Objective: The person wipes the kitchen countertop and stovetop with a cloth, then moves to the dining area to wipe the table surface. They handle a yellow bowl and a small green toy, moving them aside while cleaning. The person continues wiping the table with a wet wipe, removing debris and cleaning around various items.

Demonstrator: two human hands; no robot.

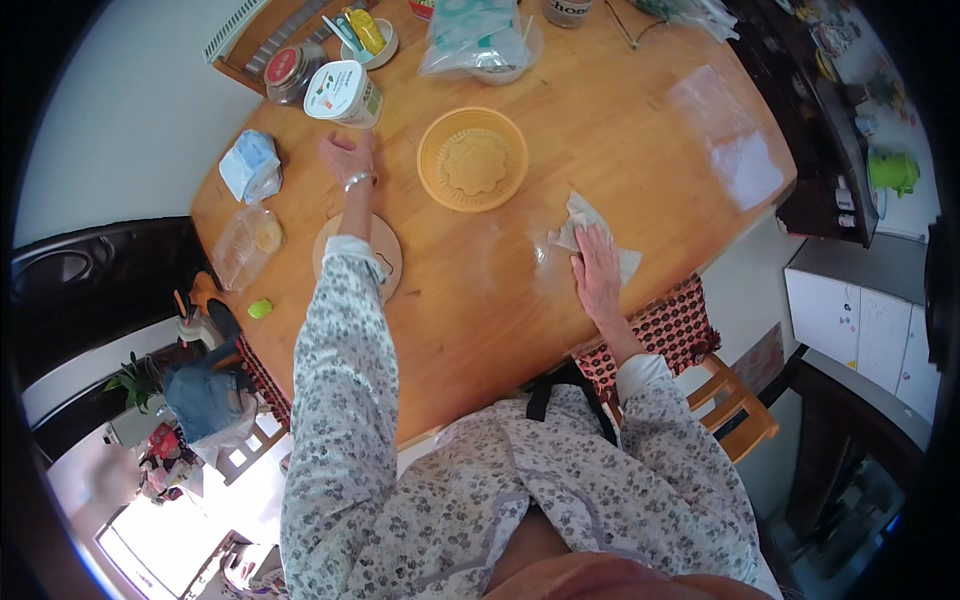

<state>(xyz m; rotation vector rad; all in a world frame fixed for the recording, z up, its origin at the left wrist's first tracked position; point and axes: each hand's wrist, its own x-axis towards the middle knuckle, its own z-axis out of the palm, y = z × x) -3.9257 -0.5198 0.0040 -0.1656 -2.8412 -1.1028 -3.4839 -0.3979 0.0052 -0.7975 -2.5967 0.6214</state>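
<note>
Flat on the wooden table point(480, 315), my right hand point(598, 274) presses a crumpled whitish cloth or wipe point(585, 212) under its fingers. A shiny, damp-looking patch shows just left of the cloth. My left hand point(348, 157), loosely curled and with a bracelet at the wrist, is just in front of a white plastic tub point(345, 94) with a printed lid. It seems to hold nothing. Between and beyond my hands sits a round orange-yellow plastic bowl point(472, 159) with a flower-shaped base. My left sleeve partly covers a round wooden board point(330, 251).
At the far left stand a red-lidded jar point(289, 75) and a small bowl point(386, 49). A blue-white packet point(253, 166), clear plastic container point(247, 244) and green item point(260, 308) line the left edge. Plastic bags point(476, 34) lie at the back, clear sheeting point(731, 139) at right.
</note>
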